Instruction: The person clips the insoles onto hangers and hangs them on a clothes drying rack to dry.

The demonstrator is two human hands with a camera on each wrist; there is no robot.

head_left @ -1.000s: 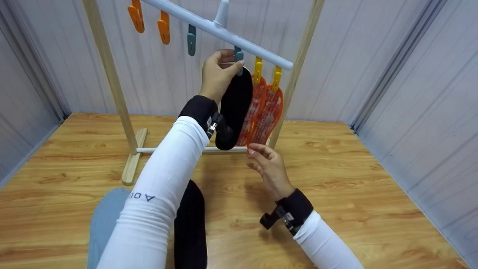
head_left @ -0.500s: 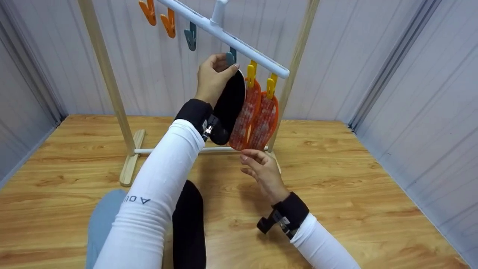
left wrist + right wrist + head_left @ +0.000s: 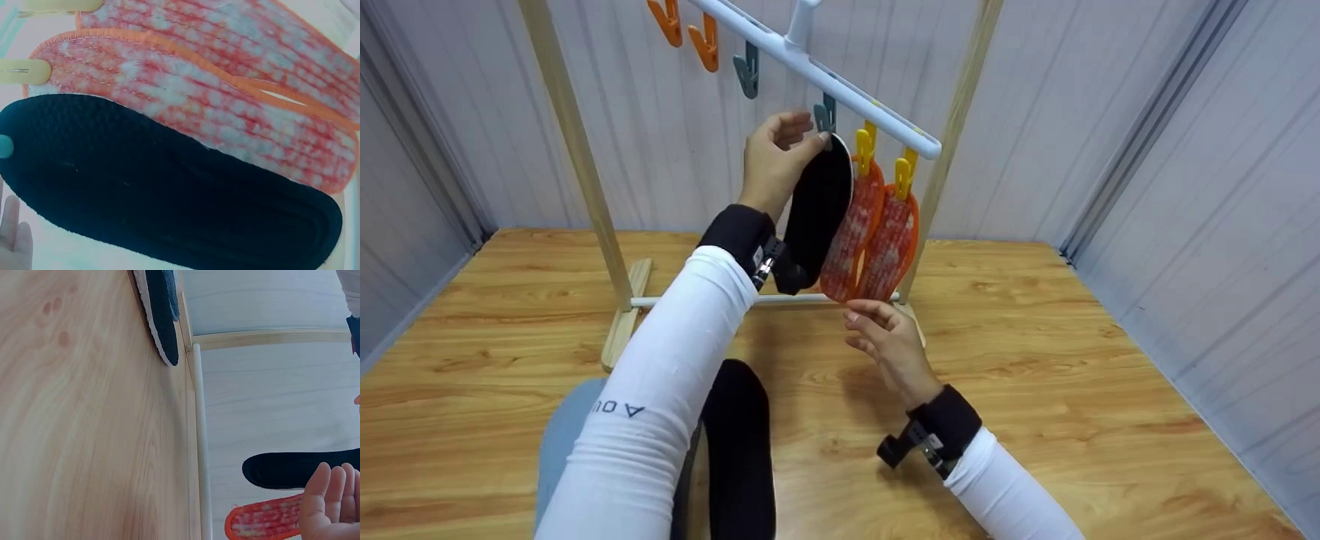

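Insoles hang from the white bar (image 3: 817,75) at upper centre: a black insole (image 3: 817,214) on a teal clip (image 3: 825,118), two orange insoles (image 3: 877,236) on yellow clips (image 3: 864,142). The left hand (image 3: 772,161) pinches the black insole's top edge beside the teal clip. Below the orange pair, the right hand (image 3: 885,341) hovers with fingers loosely spread, holding nothing. Another black insole (image 3: 739,457) lies on the bench (image 3: 1072,360), lower left. The left wrist view alone shows the orange fleece texture; the right wrist view shows the rack's lower rail (image 3: 201,439).

The left sleeve (image 3: 660,390) reads, perhaps, "AOU" (upside down).
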